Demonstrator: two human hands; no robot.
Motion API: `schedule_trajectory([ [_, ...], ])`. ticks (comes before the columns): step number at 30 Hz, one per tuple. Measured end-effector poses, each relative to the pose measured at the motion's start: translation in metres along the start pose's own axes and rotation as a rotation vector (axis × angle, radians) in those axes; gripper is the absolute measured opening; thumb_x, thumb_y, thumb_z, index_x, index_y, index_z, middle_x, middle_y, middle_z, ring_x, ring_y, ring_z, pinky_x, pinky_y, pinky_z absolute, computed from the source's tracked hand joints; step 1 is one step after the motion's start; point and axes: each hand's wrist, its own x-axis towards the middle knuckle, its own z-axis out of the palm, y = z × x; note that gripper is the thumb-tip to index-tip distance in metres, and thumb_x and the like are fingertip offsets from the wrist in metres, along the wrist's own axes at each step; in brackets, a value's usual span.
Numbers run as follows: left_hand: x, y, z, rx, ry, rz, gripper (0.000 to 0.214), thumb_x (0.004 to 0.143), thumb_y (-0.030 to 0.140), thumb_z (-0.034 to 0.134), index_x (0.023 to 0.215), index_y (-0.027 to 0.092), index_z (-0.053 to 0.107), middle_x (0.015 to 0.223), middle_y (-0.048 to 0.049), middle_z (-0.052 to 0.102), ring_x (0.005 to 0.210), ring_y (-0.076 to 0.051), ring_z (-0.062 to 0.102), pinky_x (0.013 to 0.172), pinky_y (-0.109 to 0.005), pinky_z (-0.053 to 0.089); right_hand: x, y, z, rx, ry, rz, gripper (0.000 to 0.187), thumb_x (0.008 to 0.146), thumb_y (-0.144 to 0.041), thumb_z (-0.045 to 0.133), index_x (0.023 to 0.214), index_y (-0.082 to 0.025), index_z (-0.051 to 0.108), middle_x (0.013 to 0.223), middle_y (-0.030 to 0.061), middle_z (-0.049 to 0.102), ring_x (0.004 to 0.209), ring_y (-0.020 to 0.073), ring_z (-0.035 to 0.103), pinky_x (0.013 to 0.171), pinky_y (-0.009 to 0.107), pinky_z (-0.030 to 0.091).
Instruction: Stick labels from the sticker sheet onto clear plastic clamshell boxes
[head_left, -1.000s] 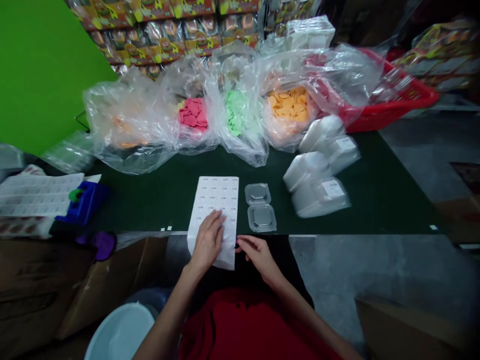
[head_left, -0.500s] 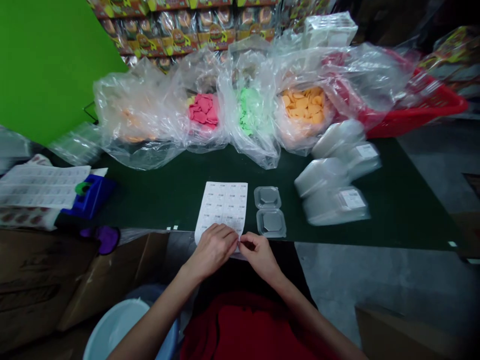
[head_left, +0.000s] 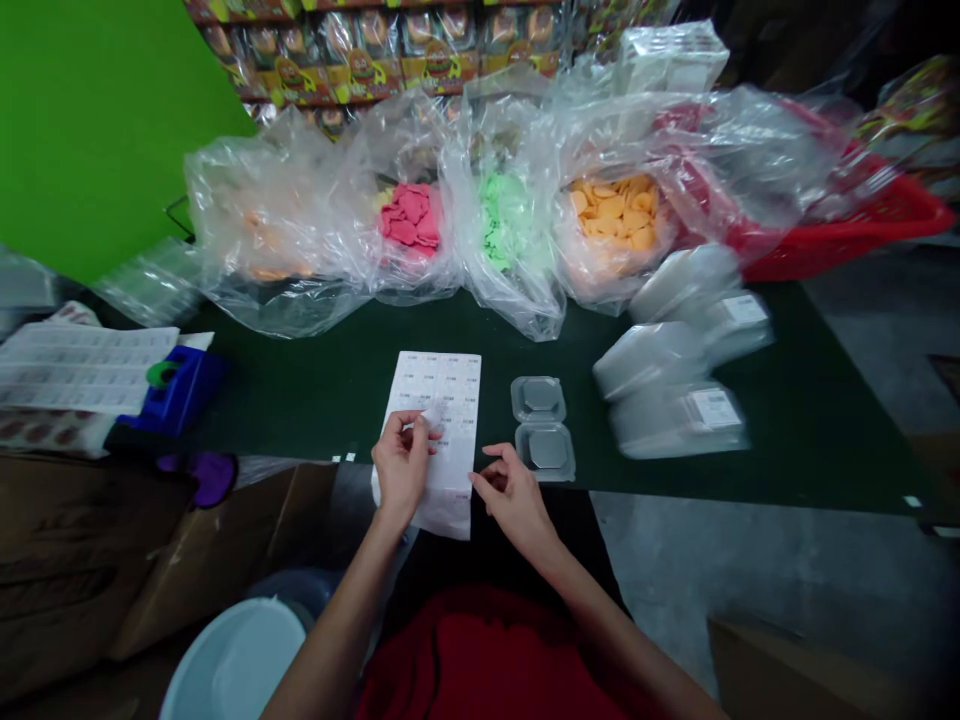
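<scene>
Sticker (head_left: 430, 416) pinched between left hand (head_left: 400, 467) fingers, above the label sheet (head_left: 439, 420) at the worktop (head_left: 315, 385) edge, may curl onto itself, while right hand (head_left: 511, 492), loosely apart, steadies the sheet.

The print on the label sheet (head_left: 439, 400) is too small to read. The left hand (head_left: 401, 470) covers part of it. The stacks of white boxes (head_left: 679, 370) are blurry. The pale bucket (head_left: 236, 665) and red basket (head_left: 885, 215) are cut off by the picture's edges. Bag (head_left: 262, 235) wrinkles hide its orange pieces.
</scene>
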Motion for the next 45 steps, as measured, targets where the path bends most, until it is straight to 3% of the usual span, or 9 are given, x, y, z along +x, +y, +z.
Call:
schedule_trajectory([
  [4, -0.038, 0.013, 0.003, 0.151, -0.052, 0.418, 0.016, 0.104, 0.028, 0.056, 0.107, 0.020, 0.070, 0.119, -0.0117, 0.078, 0.107, -0.022, 0.078, 0.093, -0.037, 0.065, -0.016, -0.019, -0.008, 0.100, 0.017, -0.013, 0.027, 0.088, -0.048, 0.071, 0.091, -0.022, 0.066, 0.075, -0.0003, 0.065, 0.059, 0.0134, 0.053, 0.057, 0.026, 0.043],
  [8, -0.071, 0.021, 0.007, 0.187, -0.258, 0.641, 0.019, 0.104, 0.020, 0.056, 0.114, 0.022, 0.071, 0.124, -0.0130, 0.077, 0.116, -0.024, 0.075, 0.102, -0.041, 0.064, -0.019, -0.024, -0.019, 0.363, 0.003, 0.095, 0.031, 0.084, -0.051, 0.076, 0.086, -0.023, 0.064, 0.068, -0.0046, 0.058, 0.057, 0.0120, 0.050, 0.055, 0.024, 0.040],
  [14, -0.062, 0.054, 0.001, 0.154, -0.379, 0.435, 0.029, 0.100, 0.031, 0.068, 0.129, 0.025, 0.065, 0.124, -0.0108, 0.071, 0.094, -0.019, 0.071, 0.083, -0.034, 0.061, -0.022, -0.023, -0.048, 0.136, -0.041, -0.022, 0.021, 0.085, -0.040, 0.072, 0.076, -0.021, 0.066, 0.066, -0.0042, 0.057, 0.061, 0.0131, 0.049, 0.059, 0.025, 0.040],
  [19, -0.048, 0.080, 0.009, 0.131, -0.622, 0.386, 0.017, 0.104, 0.026, 0.059, 0.091, 0.022, 0.068, 0.098, -0.0043, 0.069, 0.087, -0.017, 0.066, 0.080, -0.030, 0.052, -0.033, -0.025, -0.065, 0.062, -0.078, -0.060, 0.020, 0.091, -0.038, 0.069, 0.083, -0.020, 0.072, 0.074, -0.0016, 0.066, 0.066, 0.0148, 0.057, 0.064, 0.027, 0.046],
  [26, -0.035, 0.084, 0.044, -0.074, -0.313, 0.185, 0.015, 0.099, 0.033, 0.063, 0.092, 0.020, 0.067, 0.085, -0.0016, 0.066, 0.080, -0.017, 0.060, 0.077, -0.028, 0.048, -0.022, -0.004, -0.104, 0.078, 0.278, -0.146, 0.039, 0.095, -0.039, 0.067, 0.127, -0.020, 0.076, 0.115, 0.0108, 0.078, 0.092, 0.0218, 0.070, 0.076, 0.032, 0.056],
  [30, -0.027, 0.079, 0.062, -0.129, -0.365, 0.085, 0.016, 0.095, 0.035, 0.066, 0.090, 0.020, 0.067, 0.078, 0.0006, 0.064, 0.072, -0.015, 0.056, 0.068, -0.025, 0.044, -0.012, 0.017, -0.114, -0.085, 0.241, -0.235, 0.039, 0.095, -0.034, 0.064, 0.131, -0.024, 0.077, 0.149, 0.0132, 0.066, 0.104, 0.0242, 0.071, 0.071, 0.033, 0.056],
  [35, -0.030, 0.066, 0.083, -0.124, -0.429, 0.077, 0.014, 0.094, 0.032, 0.067, 0.098, 0.020, 0.072, 0.083, -0.0007, 0.069, 0.075, -0.015, 0.062, 0.071, -0.026, 0.048, -0.015, 0.025, -0.112, -0.087, 0.296, -0.219, 0.037, 0.096, -0.034, 0.063, 0.129, -0.024, 0.076, 0.143, 0.0140, 0.067, 0.097, 0.0223, 0.070, 0.069, 0.032, 0.055],
  [40, -0.033, 0.056, 0.100, -0.134, -0.395, 0.032, 0.064, 0.089, 0.025, 0.072, 0.149, 0.022, 0.051, 0.082, 0.0022, 0.069, 0.074, -0.015, 0.065, 0.072, -0.026, 0.050, -0.014, 0.020, -0.120, -0.051, 0.410, -0.238, 0.029, 0.099, -0.034, 0.061, 0.120, -0.021, 0.076, 0.127, 0.0127, 0.071, 0.101, 0.0226, 0.067, 0.071, 0.031, 0.053],
  [45, -0.036, 0.057, 0.104, -0.107, -0.393, 0.013, 0.064, 0.089, 0.026, 0.072, 0.149, 0.020, 0.049, 0.081, 0.0017, 0.069, 0.073, -0.016, 0.067, 0.070, -0.026, 0.050, -0.010, 0.013, -0.117, -0.088, 0.413, -0.277, 0.025, 0.100, -0.031, 0.060, 0.117, -0.022, 0.077, 0.126, 0.0110, 0.070, 0.099, 0.0217, 0.066, 0.075, 0.032, 0.051],
])
